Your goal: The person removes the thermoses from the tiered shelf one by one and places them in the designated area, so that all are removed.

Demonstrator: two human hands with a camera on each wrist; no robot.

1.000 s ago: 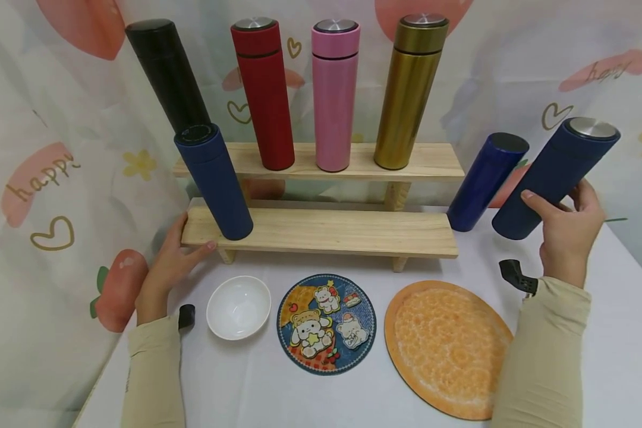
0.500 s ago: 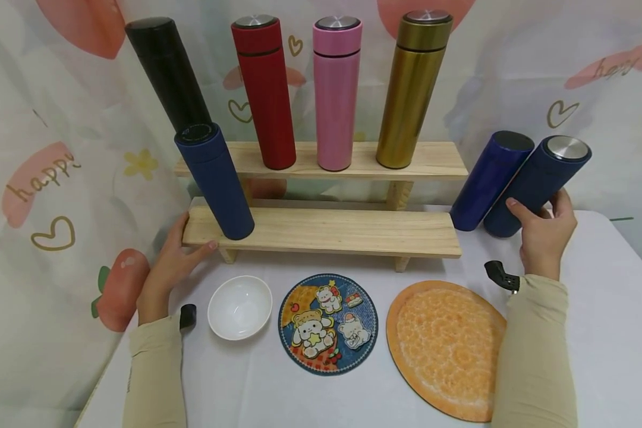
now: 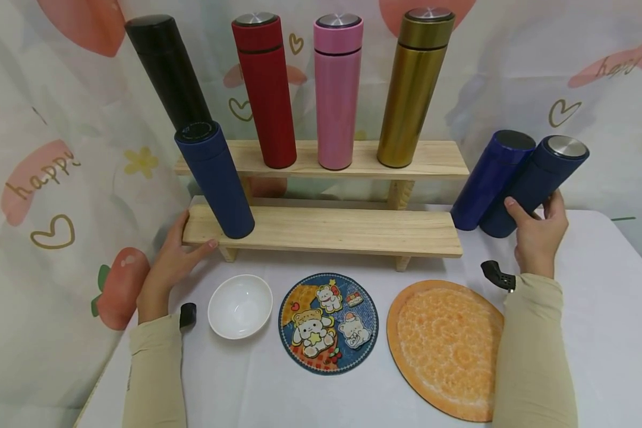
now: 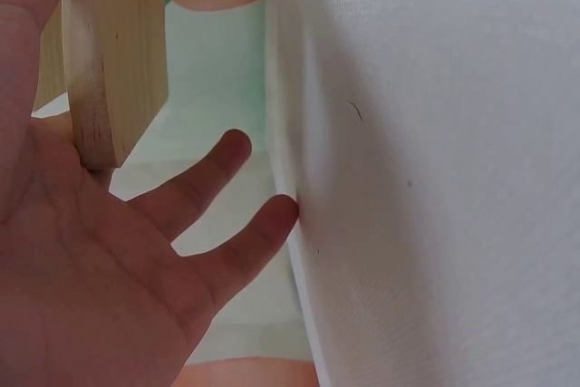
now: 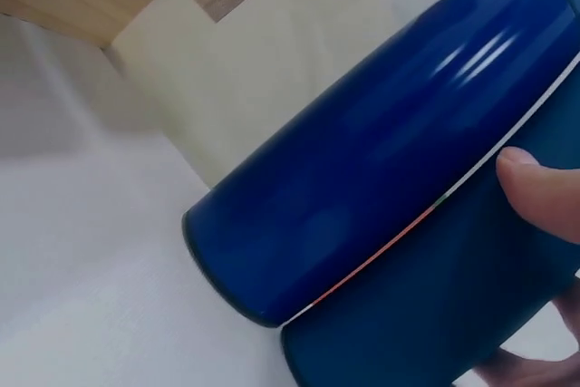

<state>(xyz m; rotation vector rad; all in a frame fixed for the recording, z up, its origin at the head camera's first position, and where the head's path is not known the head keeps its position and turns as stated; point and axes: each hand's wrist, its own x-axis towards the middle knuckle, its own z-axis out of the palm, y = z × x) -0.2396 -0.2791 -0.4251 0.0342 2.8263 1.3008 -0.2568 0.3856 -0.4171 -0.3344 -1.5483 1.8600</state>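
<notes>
the dull flask is between 2 and 3 o'clock, with 12 at the back of the table and 6 by the person. the right hand grips it low down, thumb on its 9 o'clock side and fingers round its 3 o'clock side. just beside it, at 9 o'clock, is the shiny flask, with a thin gap showing between them. i can't tell if the dull flask's bottom touches the table. the left hand is near 8 o'clock and holds the 9 o'clock end of the low shelf, with two fingers sticking out free. the dull flask looks stiff and hard, so a squeeze should not bend it. it may be a bit heavy, and more so if full; i can't see inside. its skin has little shine, so it should not slip much. the shiny one may slide more. the middle looks like the best spot to hold, as it should tip less there. the lid is a poor spot, as it might twist. a bump could scratch or dent the side.
</notes>
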